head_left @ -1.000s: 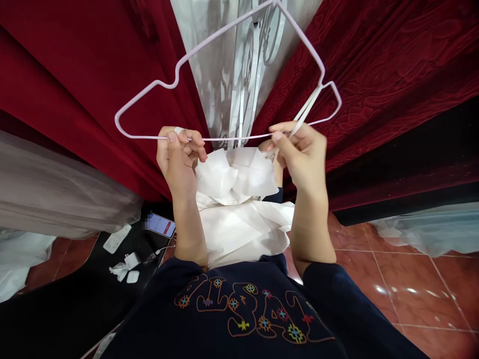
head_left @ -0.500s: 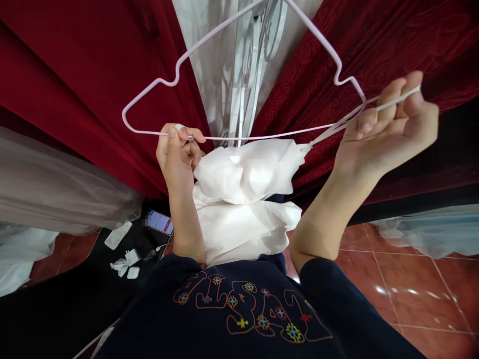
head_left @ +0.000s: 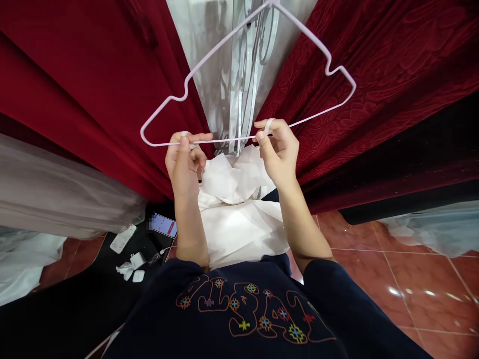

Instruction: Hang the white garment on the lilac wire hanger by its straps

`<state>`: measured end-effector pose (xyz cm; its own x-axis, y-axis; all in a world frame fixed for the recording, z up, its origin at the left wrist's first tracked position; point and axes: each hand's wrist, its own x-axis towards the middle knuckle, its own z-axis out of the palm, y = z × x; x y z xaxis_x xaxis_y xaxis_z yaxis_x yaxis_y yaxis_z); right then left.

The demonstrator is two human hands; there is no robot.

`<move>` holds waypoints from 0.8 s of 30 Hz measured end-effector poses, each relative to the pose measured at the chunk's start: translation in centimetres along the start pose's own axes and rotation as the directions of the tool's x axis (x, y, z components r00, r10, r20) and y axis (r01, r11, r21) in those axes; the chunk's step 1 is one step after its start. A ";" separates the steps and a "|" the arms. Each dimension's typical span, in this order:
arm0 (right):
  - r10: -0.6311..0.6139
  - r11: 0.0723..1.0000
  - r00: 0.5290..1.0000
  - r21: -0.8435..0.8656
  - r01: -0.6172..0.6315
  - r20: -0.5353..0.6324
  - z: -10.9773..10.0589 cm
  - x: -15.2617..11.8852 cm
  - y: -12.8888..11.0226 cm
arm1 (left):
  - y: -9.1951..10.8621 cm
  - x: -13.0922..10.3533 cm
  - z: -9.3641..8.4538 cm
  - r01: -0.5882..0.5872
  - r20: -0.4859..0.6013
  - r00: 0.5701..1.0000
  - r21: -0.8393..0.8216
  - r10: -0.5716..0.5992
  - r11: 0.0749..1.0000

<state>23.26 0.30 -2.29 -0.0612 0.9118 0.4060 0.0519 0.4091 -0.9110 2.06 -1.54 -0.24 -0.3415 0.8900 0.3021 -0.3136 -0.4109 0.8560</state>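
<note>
A pale pink wire hanger (head_left: 215, 50) is held up in front of me, its lower bar running nearly level. My left hand (head_left: 185, 159) pinches that bar near its left end, with a white loop around a finger. My right hand (head_left: 279, 149) grips the bar right of the middle, and a white strap loops over its index finger. White cloth (head_left: 239, 229) hangs below the bar between my forearms and rests over my lap. Where the straps join the cloth is hidden behind the fingers.
Dark red curtains (head_left: 93, 75) hang on both sides of a white metal frame (head_left: 243, 89). On a black surface (head_left: 75, 299) at the left lie a phone (head_left: 164, 225), a white charger (head_left: 137, 260) and a small white case (head_left: 138, 275).
My right hand has come inward from beyond the hanger's right end, where it stretched the strap, to the lower bar. The hanger has shifted and tilted slightly, and the cloth's upper part has bunched lower.
</note>
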 end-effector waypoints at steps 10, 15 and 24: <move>-0.184 0.982 0.954 -0.078 0.171 -0.235 -0.1 0.3 1.3 | -1.1 1.9 -5.7 -0.448 -0.053 0.884 0.191 0.465 0.873; -0.155 0.988 0.948 -0.068 0.142 -0.279 -0.2 0.3 1.6 | -0.6 2.1 -6.7 -0.550 -0.082 0.793 0.330 0.604 0.767; -0.236 0.972 0.940 -0.072 0.225 -0.245 -0.5 0.5 2.3 | 2.7 4.4 -3.7 -0.418 0.343 0.889 0.338 0.303 0.843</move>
<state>23.86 1.68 -4.18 0.1747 0.7693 0.6145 0.1085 0.6053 -0.7886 -3.55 0.53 1.80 -0.0944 0.7343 0.6722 0.1773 -0.6520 0.7372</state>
